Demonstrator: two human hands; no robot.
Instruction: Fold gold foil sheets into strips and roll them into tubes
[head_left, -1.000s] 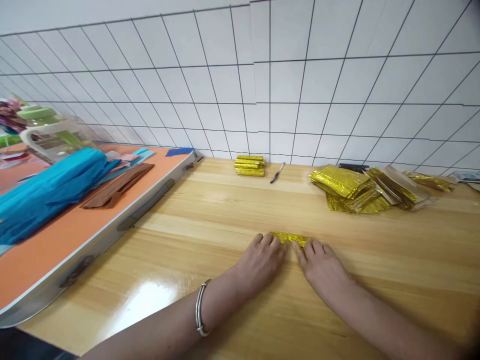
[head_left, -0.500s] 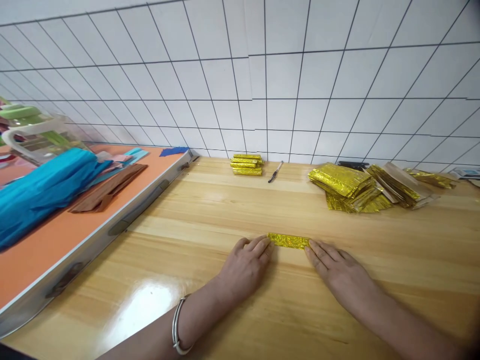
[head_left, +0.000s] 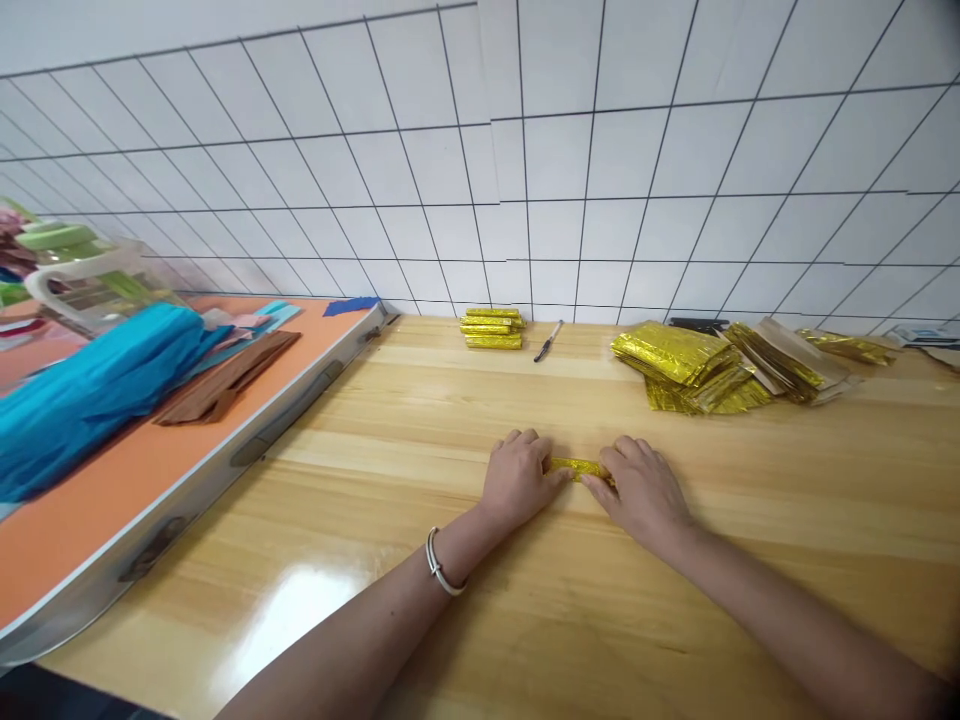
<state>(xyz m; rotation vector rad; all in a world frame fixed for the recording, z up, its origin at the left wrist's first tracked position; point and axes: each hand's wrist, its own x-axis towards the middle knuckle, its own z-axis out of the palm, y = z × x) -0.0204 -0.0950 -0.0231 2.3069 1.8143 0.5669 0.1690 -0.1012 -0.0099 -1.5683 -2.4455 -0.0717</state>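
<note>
A narrow gold foil strip (head_left: 576, 468) lies on the wooden table (head_left: 420, 420), running from side to side between my hands. My left hand (head_left: 519, 478) grips its left end, with the fingers bent over it and the thumb along the near edge. At the other end my right hand (head_left: 643, 490) holds the strip the same way, its thumb close to my left thumb. Both ends of the strip are hidden under my fingers.
Folded gold pieces (head_left: 492, 328) and a pen (head_left: 549, 341) lie near the tiled wall. A gold foil pile (head_left: 679, 360) is at the back right. On the left, an orange surface (head_left: 259, 400) bears blue material (head_left: 97, 390), brown material (head_left: 229, 380) and a clear container (head_left: 97, 290).
My hands have moved closer together and slightly away from me. Their fingers, flatter before, are now bent around the strip's ends, and less of the strip shows.
</note>
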